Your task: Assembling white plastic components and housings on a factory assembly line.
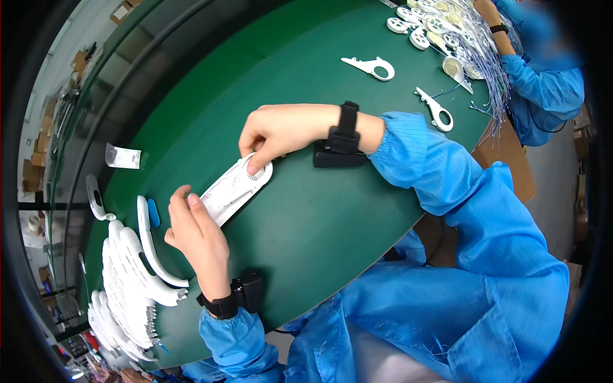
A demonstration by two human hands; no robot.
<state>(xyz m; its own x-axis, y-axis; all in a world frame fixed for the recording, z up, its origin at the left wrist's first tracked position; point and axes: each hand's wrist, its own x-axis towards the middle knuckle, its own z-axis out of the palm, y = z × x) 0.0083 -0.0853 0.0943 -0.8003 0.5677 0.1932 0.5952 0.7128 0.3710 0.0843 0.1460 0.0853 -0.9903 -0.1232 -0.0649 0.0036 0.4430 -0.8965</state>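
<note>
Between my two hands is a long white plastic housing, its hollow inner side facing up and its length slanting across the table. My left hand grips the near left end, thumb along the edge. At the far right end, which is rounded and has small holes, my right hand is closed with the thumb pressed onto the inner face. The fingers under the housing are hidden. A black strap with a small black box sits on each of my wrists.
Stacked white curved shells lie at the left, beside a blue piece and a small clear packet. Two white ring-ended parts lie far right, near a pile of wired round parts and a co-worker's arm.
</note>
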